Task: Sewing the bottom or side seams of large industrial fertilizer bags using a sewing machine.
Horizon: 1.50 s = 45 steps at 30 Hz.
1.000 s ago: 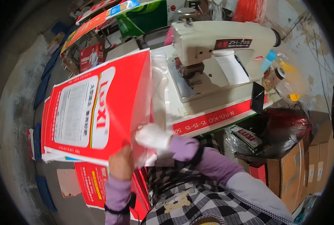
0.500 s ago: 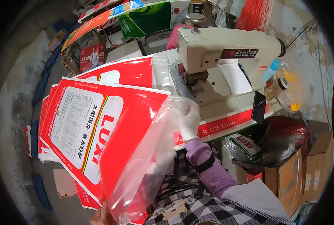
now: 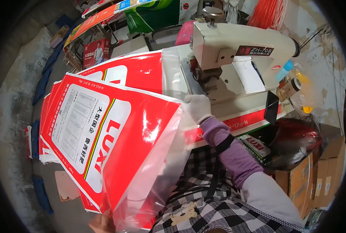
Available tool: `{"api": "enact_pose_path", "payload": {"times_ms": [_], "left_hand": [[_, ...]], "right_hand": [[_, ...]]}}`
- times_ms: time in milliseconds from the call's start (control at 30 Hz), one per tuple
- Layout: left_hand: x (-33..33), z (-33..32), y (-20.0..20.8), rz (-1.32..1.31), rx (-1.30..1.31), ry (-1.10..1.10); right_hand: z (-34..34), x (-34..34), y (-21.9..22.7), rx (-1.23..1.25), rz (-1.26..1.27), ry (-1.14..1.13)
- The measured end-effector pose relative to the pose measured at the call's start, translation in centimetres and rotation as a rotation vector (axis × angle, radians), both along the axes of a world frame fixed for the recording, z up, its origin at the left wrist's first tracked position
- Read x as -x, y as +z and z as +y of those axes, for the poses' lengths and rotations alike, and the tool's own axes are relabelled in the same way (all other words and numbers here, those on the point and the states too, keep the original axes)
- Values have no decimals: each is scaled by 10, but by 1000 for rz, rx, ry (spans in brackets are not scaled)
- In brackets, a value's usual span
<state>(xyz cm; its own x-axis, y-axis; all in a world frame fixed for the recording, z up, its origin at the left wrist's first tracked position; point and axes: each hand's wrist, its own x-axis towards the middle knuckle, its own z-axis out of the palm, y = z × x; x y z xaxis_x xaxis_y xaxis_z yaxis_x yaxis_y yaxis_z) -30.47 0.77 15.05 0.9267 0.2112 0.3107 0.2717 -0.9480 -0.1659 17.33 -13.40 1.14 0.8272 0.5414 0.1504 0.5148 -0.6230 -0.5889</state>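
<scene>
Both hands grip a glossy red woven sack with clear plastic liner (image 3: 103, 143).
Gloved right hand (image 3: 197, 108) pinches its top corner beside the cream sewing machine (image 3: 235, 54); left hand (image 3: 101, 224), cut off below, clutches the bottom edge over stacked sacks (image 3: 138, 70).

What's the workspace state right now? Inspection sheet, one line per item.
Surface: sewing machine table, pale top, mostly covered by the machine and a sack.
Job's things: red and white sack with a clear plastic liner sticking out of its open end, held up in front of the sewing machine.
Clutter: stack of similar red sacks on the left; another sack lying on the table; small bottles by the machine.
Grippers: right hand, gloved, grips the sack's upper corner; left hand, bare, holds the lower corner.
Cables: nothing seen.
Surroundings: cardboard boxes at right; dark bag under the table; concrete floor.
</scene>
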Motion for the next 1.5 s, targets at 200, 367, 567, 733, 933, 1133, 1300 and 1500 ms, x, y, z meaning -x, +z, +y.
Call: {"api": "enact_pose_path", "payload": {"times_ms": [200, 367, 567, 733, 933, 1133, 1300, 1500], "left_hand": [[70, 40, -79, -306, 429, 268], [32, 263, 34, -247, -98, 584], [-402, 277, 49, -96, -366, 6], [-545, 82, -85, -84, 448, -713], [-581, 68, -157, 124, 749, -692], [-561, 19, -126, -34, 38, -925], [-566, 45, -131, 343, 185, -803], [-549, -36, -93, 444, -203, -437]], "right_hand": [[19, 3, 45, -257, -822, 692], [18, 162, 126, -477, -391, 1031], [-81, 134, 60, -809, 691, 93], [-204, 157, -85, -580, 332, -274], [-253, 171, -36, 11, 196, -124], [-257, 160, -87, -221, 635, -227], [-257, 175, -20, -123, 1206, -357], [-193, 144, -50, -279, 501, -144]]}}
